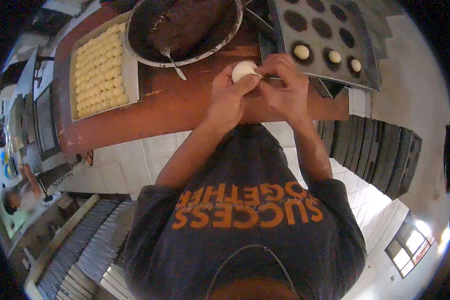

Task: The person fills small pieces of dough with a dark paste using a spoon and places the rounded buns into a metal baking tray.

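Observation:
A pale dough ball [244, 71] rests in my left hand [226, 100], whose fingers and thumb curl round it. My right hand [289, 84] pinches the dough's right edge between thumb and fingers. Just beyond my hands stands a large round bowl [182, 64] of dark brown filling [192, 27], with a metal spoon [176, 67] leaning over its near rim. To the right lies a dark baking pan [307, 37] with round hollows. Three dough balls, the nearest one [301, 52] beside my right hand, sit in its near row.
On the left of the brown table [115, 131] is a tray [131, 85] packed with rows of small dough balls. Black pans [375, 150] stand stacked below the table at right. Racks of trays [80, 250] fill the lower left. Another person [27, 197] is at the far left.

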A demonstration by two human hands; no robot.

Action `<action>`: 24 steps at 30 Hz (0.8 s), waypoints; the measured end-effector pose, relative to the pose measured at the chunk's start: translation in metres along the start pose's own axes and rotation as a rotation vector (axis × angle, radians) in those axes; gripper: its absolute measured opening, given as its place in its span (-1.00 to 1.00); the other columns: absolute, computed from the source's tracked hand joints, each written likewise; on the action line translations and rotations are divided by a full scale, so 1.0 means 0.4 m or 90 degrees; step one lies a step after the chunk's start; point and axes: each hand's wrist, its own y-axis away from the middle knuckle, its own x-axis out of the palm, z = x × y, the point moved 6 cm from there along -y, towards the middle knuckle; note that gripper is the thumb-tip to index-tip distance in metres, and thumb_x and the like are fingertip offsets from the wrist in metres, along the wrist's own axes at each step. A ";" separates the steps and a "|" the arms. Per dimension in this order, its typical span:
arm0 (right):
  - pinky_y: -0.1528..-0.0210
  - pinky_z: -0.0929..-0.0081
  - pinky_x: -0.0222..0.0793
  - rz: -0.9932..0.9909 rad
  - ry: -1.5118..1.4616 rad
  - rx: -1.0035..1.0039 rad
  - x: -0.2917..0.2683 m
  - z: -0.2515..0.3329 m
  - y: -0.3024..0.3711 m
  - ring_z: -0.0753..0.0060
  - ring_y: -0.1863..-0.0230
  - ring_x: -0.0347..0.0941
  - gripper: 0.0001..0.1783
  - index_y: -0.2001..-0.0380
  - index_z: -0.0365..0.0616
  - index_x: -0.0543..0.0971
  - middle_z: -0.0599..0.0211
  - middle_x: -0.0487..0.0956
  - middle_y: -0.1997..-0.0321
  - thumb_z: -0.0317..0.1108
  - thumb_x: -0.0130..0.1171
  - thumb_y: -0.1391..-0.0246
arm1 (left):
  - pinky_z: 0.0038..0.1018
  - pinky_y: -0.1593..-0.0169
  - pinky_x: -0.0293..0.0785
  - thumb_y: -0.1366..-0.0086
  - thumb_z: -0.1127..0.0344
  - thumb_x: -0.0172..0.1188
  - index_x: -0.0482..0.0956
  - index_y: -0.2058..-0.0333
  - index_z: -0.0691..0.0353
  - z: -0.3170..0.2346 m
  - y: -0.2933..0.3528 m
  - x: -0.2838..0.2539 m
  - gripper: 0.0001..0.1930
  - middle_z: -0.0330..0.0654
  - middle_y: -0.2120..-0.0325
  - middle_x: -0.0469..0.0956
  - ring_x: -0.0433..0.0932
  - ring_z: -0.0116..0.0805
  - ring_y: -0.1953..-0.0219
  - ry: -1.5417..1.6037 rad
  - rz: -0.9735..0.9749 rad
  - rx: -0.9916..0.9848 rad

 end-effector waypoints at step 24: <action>0.18 0.37 0.34 -0.146 0.033 0.008 -0.046 -0.010 0.054 0.20 0.25 0.40 -0.80 0.51 -0.15 0.50 0.27 0.50 0.34 -0.53 0.20 0.36 | -0.58 0.19 0.38 -0.12 0.44 0.14 0.42 0.20 0.32 0.040 -0.010 0.039 -0.75 -0.22 0.31 0.47 0.43 -0.46 0.26 -0.020 -0.044 0.004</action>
